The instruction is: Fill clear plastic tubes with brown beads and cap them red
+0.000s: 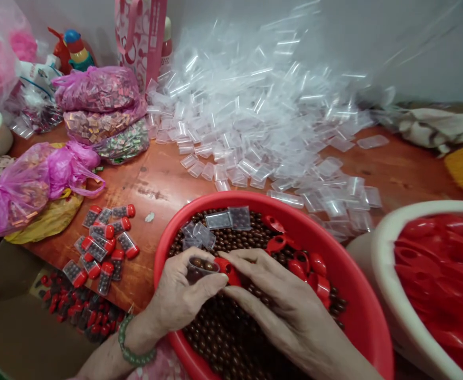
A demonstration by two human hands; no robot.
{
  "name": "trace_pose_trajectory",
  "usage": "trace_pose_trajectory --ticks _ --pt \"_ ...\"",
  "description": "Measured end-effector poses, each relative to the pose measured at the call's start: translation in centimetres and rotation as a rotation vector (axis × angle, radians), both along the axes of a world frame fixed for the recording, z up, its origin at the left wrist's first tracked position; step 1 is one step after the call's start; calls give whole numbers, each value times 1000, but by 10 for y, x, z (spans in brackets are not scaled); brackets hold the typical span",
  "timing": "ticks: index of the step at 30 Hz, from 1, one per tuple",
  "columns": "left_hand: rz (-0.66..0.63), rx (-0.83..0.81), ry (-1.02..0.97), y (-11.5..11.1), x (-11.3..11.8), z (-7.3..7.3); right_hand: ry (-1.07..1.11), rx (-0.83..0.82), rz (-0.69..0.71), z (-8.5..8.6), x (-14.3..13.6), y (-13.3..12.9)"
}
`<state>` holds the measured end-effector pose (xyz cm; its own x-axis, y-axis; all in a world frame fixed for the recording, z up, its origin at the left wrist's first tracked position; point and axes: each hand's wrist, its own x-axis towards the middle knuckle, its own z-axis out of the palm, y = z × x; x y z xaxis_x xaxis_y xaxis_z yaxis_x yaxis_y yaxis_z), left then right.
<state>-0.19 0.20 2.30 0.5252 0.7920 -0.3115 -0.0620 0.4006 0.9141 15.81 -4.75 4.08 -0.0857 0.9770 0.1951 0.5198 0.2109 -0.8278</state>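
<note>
My left hand [186, 290], with a green bead bracelet at the wrist, grips a clear plastic case [201, 266] with brown balls in its open end. Right beside that opening, my right hand [273, 295] pinches a red cap [228, 270] between thumb and fingers. Both hands are over a red basin [366, 311] of brown balls [211, 338]. On the balls lie several clear cases [239, 218] at the back and several red caps [318, 264] at the right.
Filled cases with red caps [102, 230] lie left of the basin, above a cardboard box [21, 311] holding more. Clear cases [255, 126] are heaped behind. A white tub [385, 232] of red caps stands right. Pink bags [96, 89] sit at back left.
</note>
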Motion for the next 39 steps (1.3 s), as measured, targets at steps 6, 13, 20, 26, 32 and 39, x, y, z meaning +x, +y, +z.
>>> trace_pose_trajectory --ticks 6,13,20,26,32,39 --pt "-124 21 34 -1 -1 -1 -22 -68 -144 -3 15 2" --pt "-178 81 18 -1 -2 -2 62 73 25 5 6 11" --pt "-182 82 21 0 -5 -6 4 98 34 4 4 10" --pt "-131 -89 -85 2 -6 -4 74 38 -161 1 18 2" --pt "-117 -135 -99 2 -5 -8 102 1 -120 11 7 7" --pt "-149 -313 -402 5 -7 -15 132 4 -125 6 1 23"
